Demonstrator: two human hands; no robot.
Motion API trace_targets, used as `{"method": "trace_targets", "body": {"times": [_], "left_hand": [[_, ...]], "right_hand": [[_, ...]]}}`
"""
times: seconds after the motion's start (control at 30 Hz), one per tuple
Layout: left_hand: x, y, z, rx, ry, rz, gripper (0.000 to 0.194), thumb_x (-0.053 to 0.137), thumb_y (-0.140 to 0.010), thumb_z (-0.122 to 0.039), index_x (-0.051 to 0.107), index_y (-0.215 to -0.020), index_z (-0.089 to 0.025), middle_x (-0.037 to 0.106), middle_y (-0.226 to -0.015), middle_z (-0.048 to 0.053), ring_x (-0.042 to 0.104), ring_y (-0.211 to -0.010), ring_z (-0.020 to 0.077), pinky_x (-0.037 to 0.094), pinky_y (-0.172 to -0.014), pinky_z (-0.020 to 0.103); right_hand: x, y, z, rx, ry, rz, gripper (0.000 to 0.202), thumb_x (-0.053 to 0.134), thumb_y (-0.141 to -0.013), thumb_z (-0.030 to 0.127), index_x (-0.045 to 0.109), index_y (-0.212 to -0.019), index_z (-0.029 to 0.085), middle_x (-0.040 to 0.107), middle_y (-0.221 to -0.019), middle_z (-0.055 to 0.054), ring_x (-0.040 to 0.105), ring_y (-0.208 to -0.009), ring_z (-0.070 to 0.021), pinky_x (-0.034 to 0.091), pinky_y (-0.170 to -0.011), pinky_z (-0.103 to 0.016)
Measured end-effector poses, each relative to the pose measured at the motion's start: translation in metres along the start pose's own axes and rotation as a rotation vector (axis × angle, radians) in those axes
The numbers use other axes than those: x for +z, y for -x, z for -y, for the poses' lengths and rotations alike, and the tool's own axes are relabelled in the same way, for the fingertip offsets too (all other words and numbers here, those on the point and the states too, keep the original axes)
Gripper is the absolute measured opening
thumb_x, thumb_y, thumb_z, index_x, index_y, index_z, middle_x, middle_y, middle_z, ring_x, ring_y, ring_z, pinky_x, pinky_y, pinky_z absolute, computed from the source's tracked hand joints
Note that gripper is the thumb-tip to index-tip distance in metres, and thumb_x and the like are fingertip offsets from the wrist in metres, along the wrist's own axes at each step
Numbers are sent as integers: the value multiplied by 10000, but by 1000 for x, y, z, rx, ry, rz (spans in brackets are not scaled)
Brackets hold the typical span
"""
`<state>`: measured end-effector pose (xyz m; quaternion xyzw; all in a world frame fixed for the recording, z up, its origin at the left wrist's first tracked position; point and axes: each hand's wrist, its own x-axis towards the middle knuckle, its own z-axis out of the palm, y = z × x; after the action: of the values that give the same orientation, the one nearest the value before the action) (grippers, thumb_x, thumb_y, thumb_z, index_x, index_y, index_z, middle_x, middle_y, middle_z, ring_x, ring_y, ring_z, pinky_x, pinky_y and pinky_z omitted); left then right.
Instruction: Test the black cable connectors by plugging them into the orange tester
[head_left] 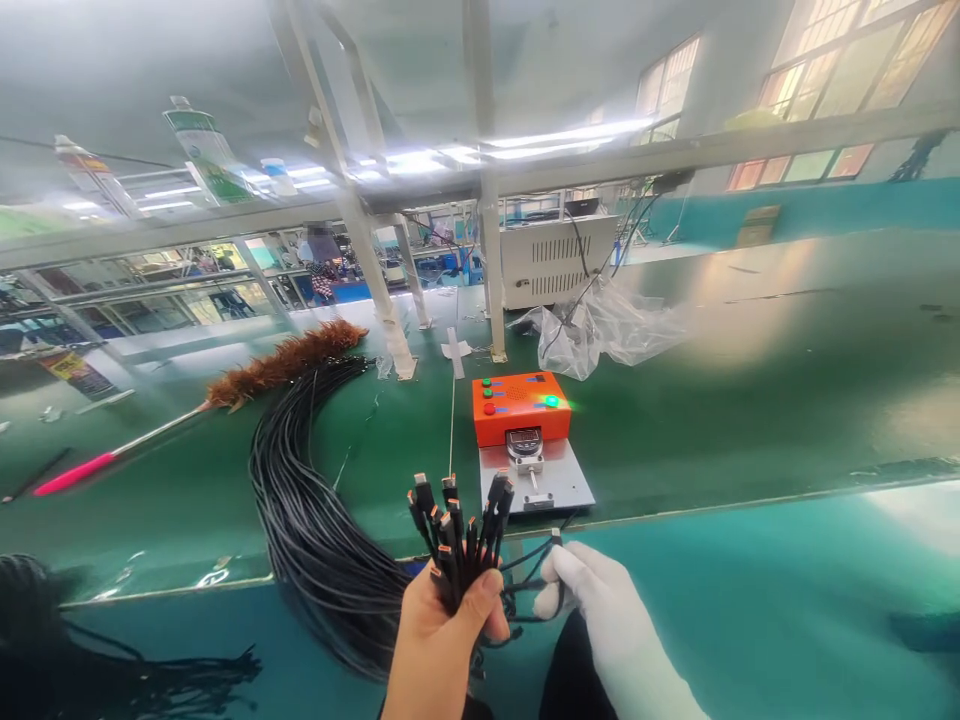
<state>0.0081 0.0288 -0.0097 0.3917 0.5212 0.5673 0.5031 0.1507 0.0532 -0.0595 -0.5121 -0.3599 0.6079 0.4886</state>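
Note:
A bunch of black cables with USB-style plugs (448, 530) stands up out of my bare left hand (454, 620), whose fingers are wrapped round it. My right hand (589, 590), in a white glove, pinches one black cable (556, 540) near its plug, just right of the bunch. Beyond the hands, an orange box (521, 408) with red and green buttons and a lit green light sits on the bench. In front of it a small digital gauge (524, 443) is mounted on a metal plate (566, 480). A long bundle of black cables (307, 500) trails leftward across the bench edge.
A feather duster (289, 365) with a pink handle lies at the left of the green bench (712, 430). Clear plastic bags (600, 330) rest before a white metal cabinet (555, 260). Shelf posts (379, 290) rise from the bench. More black cables (45, 640) hang at lower left.

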Motion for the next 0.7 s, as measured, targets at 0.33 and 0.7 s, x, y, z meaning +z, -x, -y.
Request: {"method": "trace_targets", "body": {"times": [0.33,0.7], "left_hand": [[12,-3,6,16,60,8,217,780,-653,-325,692,-730,-142,585,-384,-33,511,-377,101,408,-470,215],[7,-2,4,-6,42,20,199,786,-661,-330,716,-712,-151,594,-401,-26,520,-419,107,411,-511,220]], "right_hand": [[1,-29,11,22,67,-15,296,476,-750,377,526,-534,181,569,-352,9,476,-329,-114,392,-447,-243],[9,-30,11,43,4,-14,290,501,-725,434,524,-582,183,565,-364,13,502,-343,-126,404,-419,-247]]}}
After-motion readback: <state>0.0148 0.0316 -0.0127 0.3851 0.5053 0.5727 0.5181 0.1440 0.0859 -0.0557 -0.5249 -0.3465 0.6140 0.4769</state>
